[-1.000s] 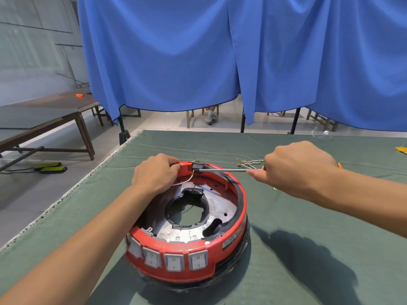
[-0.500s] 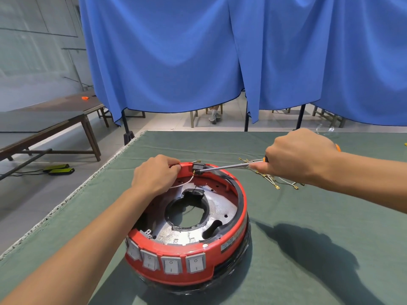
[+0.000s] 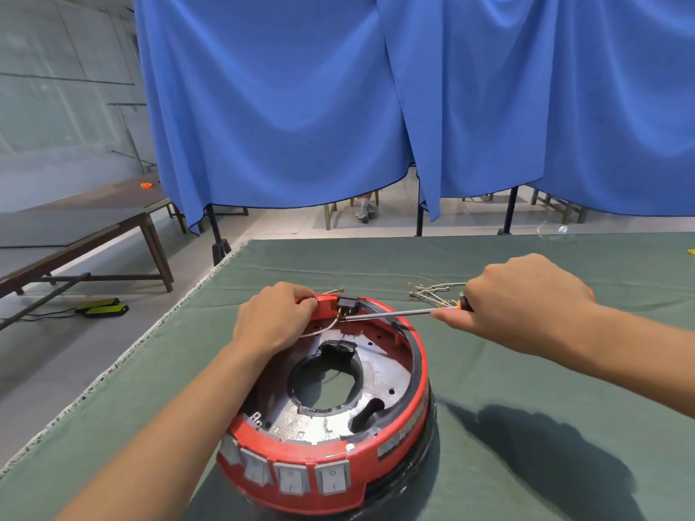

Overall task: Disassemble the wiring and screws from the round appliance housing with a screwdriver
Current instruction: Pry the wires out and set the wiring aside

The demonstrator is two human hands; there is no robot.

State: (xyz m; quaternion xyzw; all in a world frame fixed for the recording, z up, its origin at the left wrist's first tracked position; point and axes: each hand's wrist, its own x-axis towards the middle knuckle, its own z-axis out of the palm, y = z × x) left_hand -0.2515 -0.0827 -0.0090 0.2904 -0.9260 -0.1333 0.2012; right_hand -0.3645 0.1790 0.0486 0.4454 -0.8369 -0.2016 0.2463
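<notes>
While the left hand (image 3: 274, 319) curls over the far left rim of the round red housing (image 3: 327, 400), its fingers gripping the plastic edge beside a thin white wire (image 3: 321, 329), the right hand (image 3: 526, 300) reaches in from the right with its fingers wrapped around the orange-and-black handle of a screwdriver (image 3: 391, 314). Its index finger lies extended along the shaft. That slim, shiny metal shaft runs nearly level, its long axis going right to left, and its tip points at a small black block (image 3: 346, 303) mounted on the housing's far rim. Sitting on a green cloth-covered table (image 3: 526, 426), the housing is a ring of glossy red plastic around a dull grey metal plate with a large central hole, and four grey rocker switches (image 3: 291, 475) line its near side. Beyond the shaft, a loose bundle of pale wires with brass terminals (image 3: 432, 293) lies on the cloth.
</notes>
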